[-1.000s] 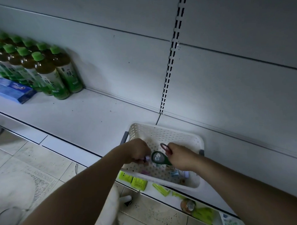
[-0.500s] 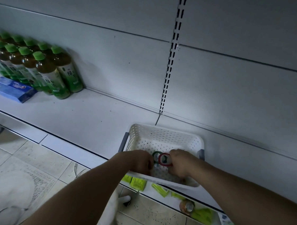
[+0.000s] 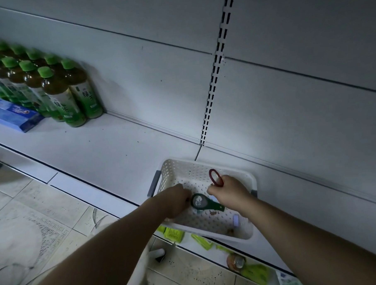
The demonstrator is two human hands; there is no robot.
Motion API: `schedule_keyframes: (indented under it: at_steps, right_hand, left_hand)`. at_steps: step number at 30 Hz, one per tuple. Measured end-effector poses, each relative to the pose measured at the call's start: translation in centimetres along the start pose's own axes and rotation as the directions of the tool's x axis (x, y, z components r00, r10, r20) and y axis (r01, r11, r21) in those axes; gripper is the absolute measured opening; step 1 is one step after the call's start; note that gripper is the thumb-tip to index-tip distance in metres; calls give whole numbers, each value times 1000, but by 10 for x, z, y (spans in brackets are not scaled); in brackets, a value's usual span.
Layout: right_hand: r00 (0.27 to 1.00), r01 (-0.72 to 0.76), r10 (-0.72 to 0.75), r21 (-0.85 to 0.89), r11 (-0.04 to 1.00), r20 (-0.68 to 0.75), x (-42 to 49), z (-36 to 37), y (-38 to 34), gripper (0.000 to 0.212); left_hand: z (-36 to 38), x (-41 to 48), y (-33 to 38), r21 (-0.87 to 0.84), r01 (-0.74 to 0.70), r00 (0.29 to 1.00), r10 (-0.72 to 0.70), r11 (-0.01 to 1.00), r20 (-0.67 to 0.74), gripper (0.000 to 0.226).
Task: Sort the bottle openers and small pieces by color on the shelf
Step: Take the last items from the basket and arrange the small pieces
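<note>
A white perforated basket (image 3: 179, 164) stands on the white shelf (image 3: 110, 152) at its front edge. My right hand (image 3: 230, 192) grips a red bottle opener (image 3: 215, 177), whose ring sticks up above my fist. A dark green bottle opener (image 3: 203, 203) hangs over the basket between my hands. My left hand (image 3: 176, 200) curls beside its round head and seems to hold it there, though the fingertips are hidden. A few small pieces (image 3: 235, 221) lie on the basket floor.
Green-capped tea bottles (image 3: 57, 92) and a blue box (image 3: 13, 116) stand at the shelf's left end. Between them and the basket the shelf is bare. Below the shelf edge lie green packets (image 3: 173, 233) and a can (image 3: 236, 263), above a tiled floor (image 3: 46, 215).
My right hand has lifted the red opener up and away to the right. The green opener, overlapped with it before, now lies apart near my left hand.
</note>
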State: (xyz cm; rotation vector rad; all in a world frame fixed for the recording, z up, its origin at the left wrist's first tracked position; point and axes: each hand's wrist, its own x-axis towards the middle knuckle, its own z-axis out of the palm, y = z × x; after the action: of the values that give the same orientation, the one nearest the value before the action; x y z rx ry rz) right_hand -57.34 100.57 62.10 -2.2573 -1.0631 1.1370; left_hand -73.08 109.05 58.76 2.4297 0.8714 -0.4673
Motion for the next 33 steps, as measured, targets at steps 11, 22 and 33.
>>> schedule_keyframes:
  at_steps: [11, 22, 33]
  right_hand:
    - [966, -254, 183, 545, 799, 182, 0, -8, -6, 7]
    - [945, 321, -311, 97, 942, -106, -16, 4, -16, 36]
    - [917, 349, -312, 124, 929, -250, -16, -2, -20, 22]
  left_hand:
    - [-6, 3, 13, -227, 89, 985, -120, 970, -126, 22]
    - [-21, 2, 44, -849, 177, 919, -226, -499, 324, 47]
    - [-22, 4, 41, -809, 132, 957, -138, -573, 254, 26]
